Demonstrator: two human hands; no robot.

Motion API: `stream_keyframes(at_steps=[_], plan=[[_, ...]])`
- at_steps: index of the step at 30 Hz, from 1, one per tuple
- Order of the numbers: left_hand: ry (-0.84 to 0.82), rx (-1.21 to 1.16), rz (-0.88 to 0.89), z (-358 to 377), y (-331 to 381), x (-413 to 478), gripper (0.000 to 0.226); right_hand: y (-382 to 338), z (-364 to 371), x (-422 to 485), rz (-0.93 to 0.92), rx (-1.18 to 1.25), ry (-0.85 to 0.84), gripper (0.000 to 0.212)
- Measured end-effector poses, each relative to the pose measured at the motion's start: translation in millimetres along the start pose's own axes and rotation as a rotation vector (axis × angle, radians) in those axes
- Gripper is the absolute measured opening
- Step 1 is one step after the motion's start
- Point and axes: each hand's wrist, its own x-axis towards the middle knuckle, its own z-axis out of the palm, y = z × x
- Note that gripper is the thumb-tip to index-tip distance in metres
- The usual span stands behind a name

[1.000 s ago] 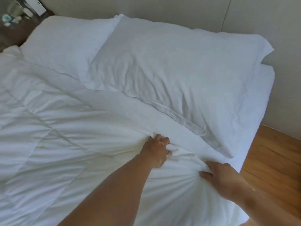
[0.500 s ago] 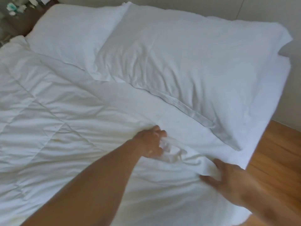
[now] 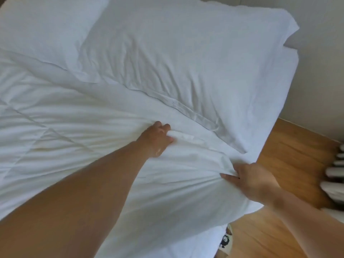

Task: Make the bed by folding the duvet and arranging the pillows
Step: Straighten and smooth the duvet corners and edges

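A white quilted duvet (image 3: 65, 138) covers the bed from the left edge to the lower middle. My left hand (image 3: 157, 139) grips a bunch of the duvet's top edge near the bed's middle. My right hand (image 3: 251, 180) pinches the same edge at the bed's right side, and the cloth gathers into folds toward it. Two white pillows lie at the head of the bed: a large pillow (image 3: 186, 58) on the right, overlapping a second pillow (image 3: 42, 28) on the left. The duvet's top edge lies just below the large pillow.
A wooden floor (image 3: 290, 164) runs along the bed's right side. A pale wall (image 3: 320, 62) stands behind and to the right. A blurred white ribbed object (image 3: 335, 175) sits at the right edge. A small patterned item (image 3: 226, 241) shows by the bed's lower corner.
The view has dipped and moved closer, so the bedside table at top left is out of sight. Both hands keep their hold on the duvet's top edge, with the cloth pulled tighter between them.
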Motion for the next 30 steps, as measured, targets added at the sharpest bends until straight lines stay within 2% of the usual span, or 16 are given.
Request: stream_keyframes(at_steps=[1,2,3,4,6,8,10,12,14,17,21,26,30], plan=[[-0.080,0.000,-0.021,12.9,10.0,-3.6,0.037,-3.0,6.8,1.9,0.016,-0.038,0.016,0.057],[-0.086,-0.019,-0.011,22.7,17.6,-8.2,0.042,-5.1,9.3,3.3,0.041,-0.054,0.031,0.055],[-0.069,-0.152,-0.044,24.8,22.6,-18.0,0.048,-7.5,8.9,2.7,0.057,-0.052,0.053,0.051],[-0.057,-0.294,-0.065,23.9,24.2,-31.1,0.057,-10.8,7.9,-0.2,0.043,-0.048,0.109,0.046],[-0.027,-0.475,-0.055,26.6,20.0,-62.9,0.071,-20.2,10.4,-8.7,-0.058,-0.076,0.335,0.037],[0.114,-0.456,-0.057,44.2,6.2,-100.6,0.073,-46.5,15.7,-20.3,-0.184,-0.068,0.486,0.052],[0.244,-0.426,-0.190,66.8,-10.5,-147.0,0.073,-90.8,23.9,-36.4,-0.373,-0.016,0.536,0.057],[0.251,-0.412,-0.322,92.0,-34.5,-196.4,0.078,-142.0,40.4,-56.2,-0.572,-0.001,0.493,0.057],[0.238,-0.354,-0.410,120.4,-62.7,-248.1,0.082,-189.9,66.6,-74.3,-0.734,-0.012,0.344,0.055],[0.178,-0.319,-0.550,157.0,-114.8,-325.6,0.092,-251.4,112.0,-98.1,-0.865,-0.128,0.153,0.057],[0.085,-0.306,-0.700,204.8,-187.0,-423.4,0.103,-327.1,163.4,-126.8,-0.942,-0.217,0.085,0.072],[-0.205,-0.219,-0.776,258.4,-260.8,-524.0,0.101,-411.2,241.1,-162.1,-1.011,-0.377,0.004,0.091],[-0.187,-0.171,-0.807,299.1,-305.8,-565.0,0.091,-474.9,302.6,-176.4,-1.015,-0.488,0.002,0.104]])
